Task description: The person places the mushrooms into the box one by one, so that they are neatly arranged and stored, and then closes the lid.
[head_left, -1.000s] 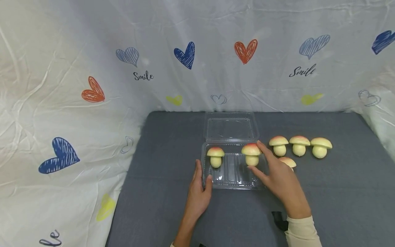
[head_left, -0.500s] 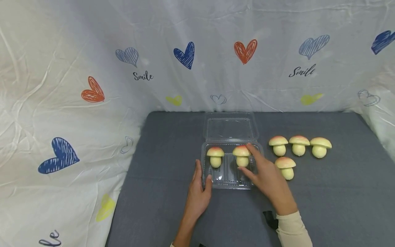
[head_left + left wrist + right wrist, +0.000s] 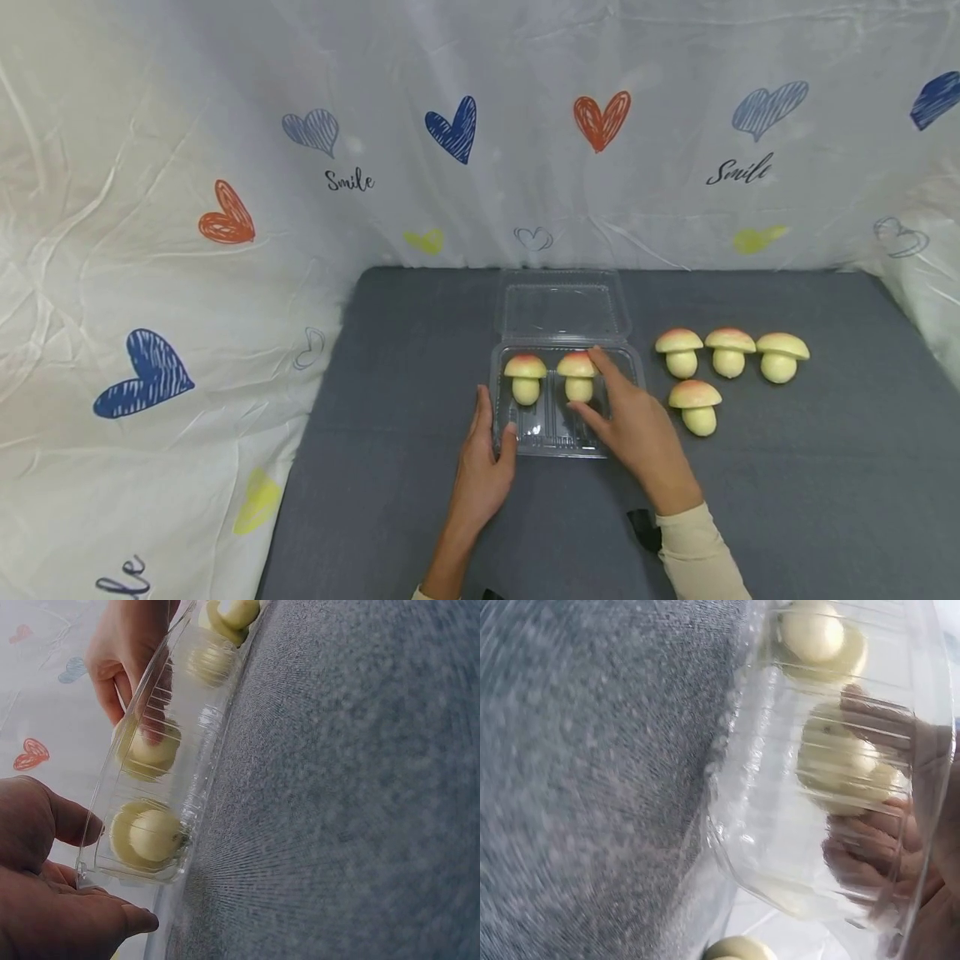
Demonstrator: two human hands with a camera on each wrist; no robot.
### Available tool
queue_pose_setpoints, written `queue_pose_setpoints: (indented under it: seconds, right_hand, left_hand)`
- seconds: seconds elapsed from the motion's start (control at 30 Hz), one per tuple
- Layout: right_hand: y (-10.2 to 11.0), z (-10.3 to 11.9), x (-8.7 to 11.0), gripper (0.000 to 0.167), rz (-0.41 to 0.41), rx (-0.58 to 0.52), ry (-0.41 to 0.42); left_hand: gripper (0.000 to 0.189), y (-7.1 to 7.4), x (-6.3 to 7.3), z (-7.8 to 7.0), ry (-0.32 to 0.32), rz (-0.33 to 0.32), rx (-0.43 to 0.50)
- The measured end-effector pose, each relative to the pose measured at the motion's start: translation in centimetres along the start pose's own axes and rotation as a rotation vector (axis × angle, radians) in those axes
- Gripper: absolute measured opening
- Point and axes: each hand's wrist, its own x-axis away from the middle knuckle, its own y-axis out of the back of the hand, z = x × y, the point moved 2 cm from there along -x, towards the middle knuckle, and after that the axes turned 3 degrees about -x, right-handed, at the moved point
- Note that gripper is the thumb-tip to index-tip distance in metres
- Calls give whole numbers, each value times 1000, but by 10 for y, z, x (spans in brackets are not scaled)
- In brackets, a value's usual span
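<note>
One mushroom [image 3: 578,379] in wide right grip [image 3: 641,437]

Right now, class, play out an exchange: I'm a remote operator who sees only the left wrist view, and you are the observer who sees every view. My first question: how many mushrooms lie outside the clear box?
Observer: The head view shows four loose mushrooms on the gray cloth.

Operator: And what lies just beyond the clear box, on its far side?

Observer: Its transparent lid, folded back open.

Operator: Are the two boxed mushrooms pale all over, as they look to me?

Observer: No, from above both of their caps show a reddish patch on top.
</note>
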Motion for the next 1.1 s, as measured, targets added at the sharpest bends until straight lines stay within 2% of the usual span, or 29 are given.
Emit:
queue_pose_setpoints:
  seconds: [0.4,1.1]
  right_hand:
    - [-8,0,-2,90,-32,12,36]
    - [-14,4,-7,90,28,44,-1]
  left_hand:
    - [74,0,0,0,-4,17,14]
    - [75,0,-1,1,8,27,-5]
